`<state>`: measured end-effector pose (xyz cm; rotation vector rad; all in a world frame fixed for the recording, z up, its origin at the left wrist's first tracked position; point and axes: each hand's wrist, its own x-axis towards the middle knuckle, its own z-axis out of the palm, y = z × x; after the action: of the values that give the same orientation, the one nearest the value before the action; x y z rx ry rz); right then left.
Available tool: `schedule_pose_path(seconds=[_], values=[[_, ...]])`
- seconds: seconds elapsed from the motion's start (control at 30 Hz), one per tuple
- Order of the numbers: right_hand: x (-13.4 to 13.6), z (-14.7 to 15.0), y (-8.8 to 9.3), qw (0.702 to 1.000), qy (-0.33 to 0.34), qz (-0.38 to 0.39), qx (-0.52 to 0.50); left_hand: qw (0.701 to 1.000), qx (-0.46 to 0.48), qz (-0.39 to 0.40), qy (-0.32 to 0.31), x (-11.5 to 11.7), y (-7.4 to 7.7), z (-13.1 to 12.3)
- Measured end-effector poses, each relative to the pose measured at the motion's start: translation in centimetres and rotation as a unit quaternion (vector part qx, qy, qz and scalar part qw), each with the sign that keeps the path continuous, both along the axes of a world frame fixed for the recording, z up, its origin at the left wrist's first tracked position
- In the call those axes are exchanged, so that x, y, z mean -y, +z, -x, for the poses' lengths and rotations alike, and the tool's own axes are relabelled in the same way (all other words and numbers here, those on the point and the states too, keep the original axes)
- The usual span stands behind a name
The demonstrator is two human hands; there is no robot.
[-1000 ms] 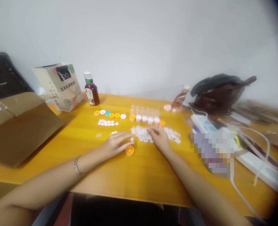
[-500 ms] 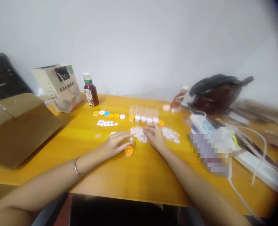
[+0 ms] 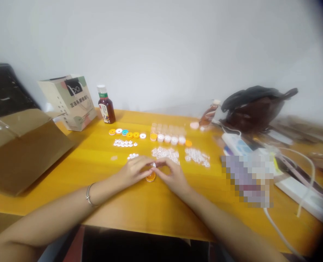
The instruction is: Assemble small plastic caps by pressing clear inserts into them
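Observation:
My left hand [image 3: 136, 170] pinches a small white piece [image 3: 153, 165] between thumb and fingers. Meeting it from the right, my right hand [image 3: 172, 174] has its thumb and fingertips closed at the same piece; whether it holds a part of its own is too small to tell. Just below the fingertips an orange round cap [image 3: 150, 177] lies on the table, partly covered. Beyond my right hand are two piles of small clear-white rings, a left pile [image 3: 164, 153] and a right pile [image 3: 196, 157]. Small white pieces [image 3: 133, 156] lie just past my left hand.
Orange, white and blue discs [image 3: 125, 132] form a row behind more white pieces [image 3: 125, 143]. Clear containers with caps [image 3: 167, 139] stand right of them. A cardboard box [image 3: 27, 149], paper bag [image 3: 78, 105] and dark bottle [image 3: 106, 109] are left; a power strip [image 3: 303, 198] and black bag [image 3: 251, 109] right.
My right hand has come back from the left pile of rings to my left hand, and their fingertips now meet above the orange cap. My left hand has barely moved.

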<state>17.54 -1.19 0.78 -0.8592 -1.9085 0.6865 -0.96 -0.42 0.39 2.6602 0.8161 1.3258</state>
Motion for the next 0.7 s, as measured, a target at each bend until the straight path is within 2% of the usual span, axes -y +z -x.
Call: schedule_pose_path(seconds=[0.13,0.27,0.33,0.4,0.53,0.7], values=[[-0.4,-0.6,1.2,0.999,-0.021,0.030,-0.001,1.000,-0.009,-0.014,0.016,0.1,0.0,-0.2],[-2.7,-4.1,3.5,0.983,-0.172,0.059,0.002,0.999,-0.009,-0.011,0.037,0.1,0.1,0.1],[-4.3,-6.8,4.4,0.967,-0.237,0.093,0.022,1.000,-0.022,0.004,0.018,-0.1,0.3,0.5],[-5.7,-9.6,4.8,0.948,-0.272,0.149,0.077,0.998,-0.048,0.023,-0.023,-0.4,0.6,0.9],[-7.0,-13.1,4.7,0.922,-0.270,0.217,0.174,0.990,-0.105,0.054,-0.076,-0.8,1.2,1.2],[-6.7,-13.2,4.2,0.920,-0.220,0.257,0.196,0.978,-0.192,0.074,-0.032,-0.9,1.3,1.1]])
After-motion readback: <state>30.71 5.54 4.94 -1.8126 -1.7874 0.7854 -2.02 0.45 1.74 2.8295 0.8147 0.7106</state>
